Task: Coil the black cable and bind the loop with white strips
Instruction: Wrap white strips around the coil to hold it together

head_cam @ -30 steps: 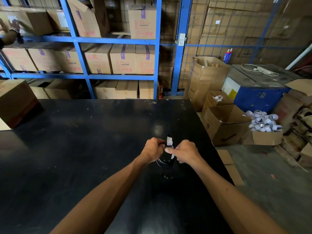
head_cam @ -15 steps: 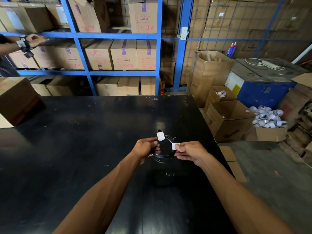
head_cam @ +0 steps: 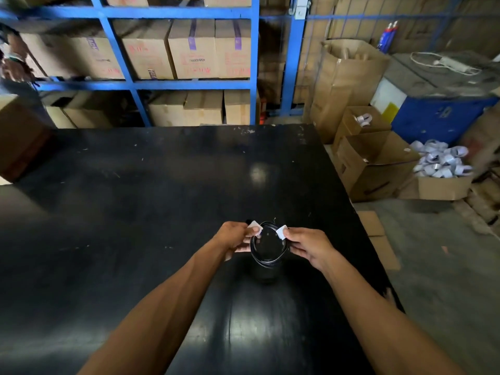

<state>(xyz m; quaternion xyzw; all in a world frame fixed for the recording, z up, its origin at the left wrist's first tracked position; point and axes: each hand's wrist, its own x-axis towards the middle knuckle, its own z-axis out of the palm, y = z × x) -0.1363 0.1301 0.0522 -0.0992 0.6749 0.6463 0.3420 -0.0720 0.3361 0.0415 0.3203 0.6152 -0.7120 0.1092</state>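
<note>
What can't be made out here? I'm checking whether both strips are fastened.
Head view, the only one:
- Whether each white strip closes around the black cable: left hand and right hand cover the wraps.
- Cable ends: too dark against the table.
- Box labels: blurred.
</note>
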